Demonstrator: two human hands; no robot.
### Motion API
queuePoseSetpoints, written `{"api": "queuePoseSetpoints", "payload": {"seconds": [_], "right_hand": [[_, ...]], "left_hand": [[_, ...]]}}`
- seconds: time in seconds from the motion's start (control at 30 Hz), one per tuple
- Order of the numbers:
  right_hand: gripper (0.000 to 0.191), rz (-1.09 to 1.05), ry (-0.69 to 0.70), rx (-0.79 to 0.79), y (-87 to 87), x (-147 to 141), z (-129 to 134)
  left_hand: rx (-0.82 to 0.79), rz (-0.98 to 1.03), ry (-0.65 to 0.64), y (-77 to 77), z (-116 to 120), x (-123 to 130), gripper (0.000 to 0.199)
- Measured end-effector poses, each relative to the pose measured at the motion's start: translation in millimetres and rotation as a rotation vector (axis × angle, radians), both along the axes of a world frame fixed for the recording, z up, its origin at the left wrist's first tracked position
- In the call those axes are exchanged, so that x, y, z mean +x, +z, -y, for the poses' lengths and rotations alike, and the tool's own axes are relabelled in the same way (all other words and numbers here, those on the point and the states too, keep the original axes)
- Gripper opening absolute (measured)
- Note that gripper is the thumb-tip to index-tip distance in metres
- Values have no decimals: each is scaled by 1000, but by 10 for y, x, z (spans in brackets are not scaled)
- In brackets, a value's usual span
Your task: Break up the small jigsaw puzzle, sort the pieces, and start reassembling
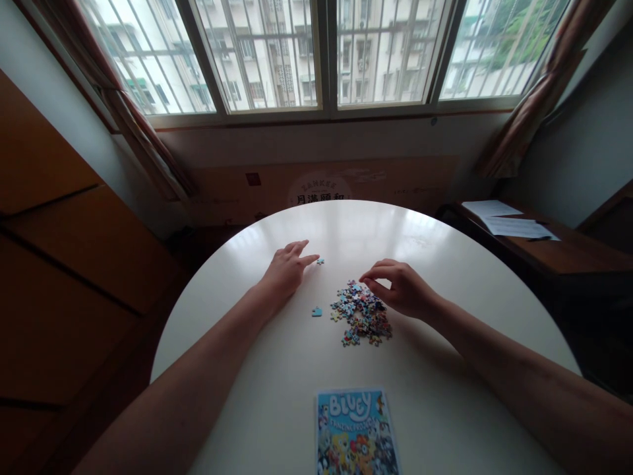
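Observation:
A heap of small jigsaw puzzle pieces (pixel 361 313) in mixed colours lies in the middle of the white round table (pixel 267 409). My right hand (pixel 398 285) is over the heap's upper right edge, thumb and forefinger brought together; anything between the tips is too small to make out. To the left, my left hand (pixel 288 267) has its fingers stretched apart, one tip at a light-blue puzzle piece (pixel 320 261). Below that, a second light-blue puzzle piece (pixel 316 312) with a straight edge lies alone. A picture card (pixel 356 432) printed "BLUEY" lies near me.
Behind the table is a barred window (pixel 271 59) with curtains (pixel 529 125) at its sides. A brown desk (pixel 568 254) with paper sheets (pixel 519 226) stands at the right. An orange-brown cabinet (pixel 59 277) is on the left.

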State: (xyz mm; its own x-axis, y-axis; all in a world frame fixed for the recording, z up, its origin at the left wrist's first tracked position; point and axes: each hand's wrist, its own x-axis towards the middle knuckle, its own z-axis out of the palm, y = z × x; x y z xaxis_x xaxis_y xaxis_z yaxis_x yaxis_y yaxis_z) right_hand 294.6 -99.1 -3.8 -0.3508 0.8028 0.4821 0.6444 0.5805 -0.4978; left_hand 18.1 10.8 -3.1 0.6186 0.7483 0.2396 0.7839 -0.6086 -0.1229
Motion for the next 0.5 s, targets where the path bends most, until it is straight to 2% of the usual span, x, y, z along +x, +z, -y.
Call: {"api": "queuePoseSetpoints", "payload": {"seconds": [0.23,0.4,0.5], "right_hand": [[18,36,30,-2,-6,7,-7],[16,96,152,21,18,-55,47],[16,148,169,32,0,-113,76]], "left_hand": [[-30,41,-14,-13,-11,-10,45],[-27,63,-23,-10,-25,-38,56],[-5,94,-29,18,6,-31,62]]}}
